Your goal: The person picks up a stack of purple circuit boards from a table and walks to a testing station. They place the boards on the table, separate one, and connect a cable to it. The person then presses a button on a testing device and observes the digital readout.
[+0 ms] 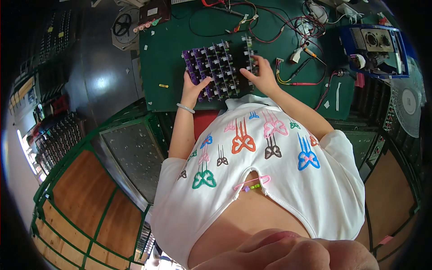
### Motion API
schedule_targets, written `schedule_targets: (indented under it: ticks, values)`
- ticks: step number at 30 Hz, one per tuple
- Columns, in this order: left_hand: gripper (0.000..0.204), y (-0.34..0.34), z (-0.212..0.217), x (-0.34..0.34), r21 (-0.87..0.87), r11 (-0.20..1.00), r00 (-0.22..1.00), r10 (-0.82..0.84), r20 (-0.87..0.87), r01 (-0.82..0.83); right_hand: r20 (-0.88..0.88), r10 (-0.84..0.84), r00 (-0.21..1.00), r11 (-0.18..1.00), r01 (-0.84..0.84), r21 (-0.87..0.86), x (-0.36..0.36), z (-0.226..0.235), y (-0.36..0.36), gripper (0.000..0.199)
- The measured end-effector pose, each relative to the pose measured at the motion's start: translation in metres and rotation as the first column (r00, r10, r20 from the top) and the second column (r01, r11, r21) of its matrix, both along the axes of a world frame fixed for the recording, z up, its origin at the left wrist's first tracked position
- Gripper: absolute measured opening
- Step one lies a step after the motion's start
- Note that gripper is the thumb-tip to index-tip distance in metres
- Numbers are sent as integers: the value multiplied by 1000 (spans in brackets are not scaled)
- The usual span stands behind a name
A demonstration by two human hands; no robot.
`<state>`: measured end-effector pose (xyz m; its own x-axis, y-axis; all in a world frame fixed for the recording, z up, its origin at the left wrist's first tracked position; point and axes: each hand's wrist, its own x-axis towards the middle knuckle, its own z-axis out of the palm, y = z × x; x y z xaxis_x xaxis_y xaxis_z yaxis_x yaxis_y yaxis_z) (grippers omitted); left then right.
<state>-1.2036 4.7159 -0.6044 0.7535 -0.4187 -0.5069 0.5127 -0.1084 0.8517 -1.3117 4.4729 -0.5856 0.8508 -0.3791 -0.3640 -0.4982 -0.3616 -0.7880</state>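
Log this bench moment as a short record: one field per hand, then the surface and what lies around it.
left hand: grips the left edge of a purple panel of joined circuit boards
right hand: fingers rest on the panel's right side
surface: dark green bench mat
right of panel: tangle of red and black test leads
far right: blue-framed meter box
left wrist: pale bangle

A small white rectangular label (152, 11) sat on a dark reddish box (154, 12) at the far left edge of the green counter (162, 63) — no other package, sign or screen could be made out clearly.
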Motion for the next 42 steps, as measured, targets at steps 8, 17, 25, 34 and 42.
schedule_targets:
  ticks: [8, 17, 25, 34, 42]
  values:
    - [67, 1, 0, 0, -4, 1000, 999, 4, -40, -4, -156, 102, 982, 831, -171, -529, -16, 14, -6, 61]
    - [72, 4, -6, 2, 9, 1000, 1000, -2, -23, 2, -228, 205, 952, 771, -301, -561, -14, 0, 9, 52]
    - [65, 6, -6, 0, -67, 998, 999, 15, -37, -17, 88, 193, 977, 973, -203, 113, 9, -2, 20, 93]
    - [71, 8, -5, 0, -188, 979, 993, 64, -102, -82, -7, 113, 994, 951, -106, 289, 32, -16, 50, 104]
    - [69, 31, -4, -1, -210, 958, 980, 182, -85, -197, -22, 206, 978, 952, -195, 238, 54, 12, 69, 102]
